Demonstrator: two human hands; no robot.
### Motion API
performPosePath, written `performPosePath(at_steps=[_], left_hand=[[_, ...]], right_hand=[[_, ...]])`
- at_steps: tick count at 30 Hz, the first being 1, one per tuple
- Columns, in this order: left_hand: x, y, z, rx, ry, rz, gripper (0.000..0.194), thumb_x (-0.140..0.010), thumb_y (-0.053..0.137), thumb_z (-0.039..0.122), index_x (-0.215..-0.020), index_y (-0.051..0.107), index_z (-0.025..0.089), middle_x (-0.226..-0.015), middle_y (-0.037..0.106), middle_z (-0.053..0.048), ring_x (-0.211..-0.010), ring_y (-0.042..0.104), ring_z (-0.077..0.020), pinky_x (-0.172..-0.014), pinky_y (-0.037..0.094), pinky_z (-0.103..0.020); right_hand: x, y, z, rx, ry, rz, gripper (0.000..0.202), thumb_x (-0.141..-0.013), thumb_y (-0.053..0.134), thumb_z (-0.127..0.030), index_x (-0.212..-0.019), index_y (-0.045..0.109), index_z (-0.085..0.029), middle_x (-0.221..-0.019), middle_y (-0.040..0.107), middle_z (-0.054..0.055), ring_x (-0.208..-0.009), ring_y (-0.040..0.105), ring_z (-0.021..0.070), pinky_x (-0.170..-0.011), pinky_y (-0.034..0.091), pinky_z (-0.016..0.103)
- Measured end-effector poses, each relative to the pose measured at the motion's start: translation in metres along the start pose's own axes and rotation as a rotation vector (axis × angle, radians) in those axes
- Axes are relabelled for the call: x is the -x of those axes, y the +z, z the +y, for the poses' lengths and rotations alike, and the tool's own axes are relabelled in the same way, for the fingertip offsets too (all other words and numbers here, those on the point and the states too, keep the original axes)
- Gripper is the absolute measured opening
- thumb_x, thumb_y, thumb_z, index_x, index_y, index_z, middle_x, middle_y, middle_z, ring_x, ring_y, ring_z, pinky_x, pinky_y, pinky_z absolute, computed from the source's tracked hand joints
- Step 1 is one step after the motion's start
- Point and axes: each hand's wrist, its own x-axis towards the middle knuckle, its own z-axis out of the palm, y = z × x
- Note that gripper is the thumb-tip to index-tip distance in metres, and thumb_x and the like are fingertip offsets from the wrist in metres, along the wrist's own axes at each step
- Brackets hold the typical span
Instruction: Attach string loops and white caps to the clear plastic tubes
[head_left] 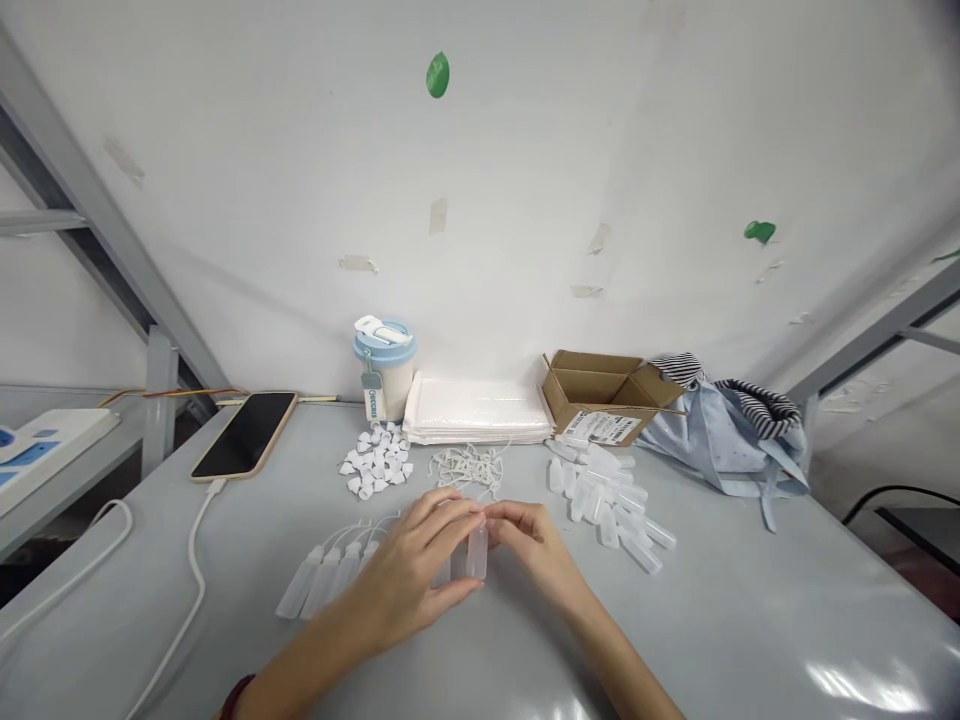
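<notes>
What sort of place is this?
Likely a light workbench, perhaps in a small workshop: separate piles of translucent bottles, small white cap-like pieces and white cords lie on a plain grey tabletop.

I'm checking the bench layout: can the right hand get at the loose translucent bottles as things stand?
Probably yes: nothing visible stands between the right hand and the loose bottles, though that hand is busy near the top of the held bottle.
</notes>
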Motion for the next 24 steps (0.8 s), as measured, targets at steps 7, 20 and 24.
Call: performPosePath(at_steps=[7, 20, 24], left_hand=[[0.0, -0.002, 0.001, -0.059, -0.039, -0.103, 0.041, -0.076, 0.067, 0.015, -0.114, 0.052, 0.019, -0.119, 0.058, -0.009, -0.113, 0.046, -0.0286, -0.092, 0.046, -0.044], [0.002, 0.001, 0.001, -0.067, -0.187, -0.324, 0.048, -0.071, 0.069, 0.02, -0.116, 0.052, 0.019, -0.112, 0.054, -0.008, -0.107, 0.044, -0.029, -0.091, 0.042, -0.044], [0.002, 0.001, 0.0, -0.083, -0.186, -0.351, 0.042, -0.071, 0.068, 0.02, -0.111, 0.055, 0.02, -0.111, 0.053, -0.008, -0.108, 0.043, -0.0295, -0.091, 0.04, -0.045]], right_hand=[[0.001, -0.011, 0.009, 0.451, -0.235, 0.308, 0.027, -0.076, 0.04, -0.016, -0.064, 0.065, -0.016, -0.059, 0.066, 0.003, -0.058, 0.062, 0.0164, -0.058, 0.045, 0.025], [0.0, -0.014, 0.012, 0.557, -0.352, 0.347, 0.027, -0.076, 0.04, -0.013, -0.065, 0.064, -0.017, -0.057, 0.065, 0.001, -0.053, 0.062, 0.0133, -0.047, 0.041, 0.02], [0.0, -0.015, 0.012, 0.563, -0.36, 0.348, 0.027, -0.076, 0.04, -0.013, -0.065, 0.064, -0.016, -0.057, 0.065, 0.001, -0.053, 0.062, 0.0131, -0.046, 0.041, 0.019]])
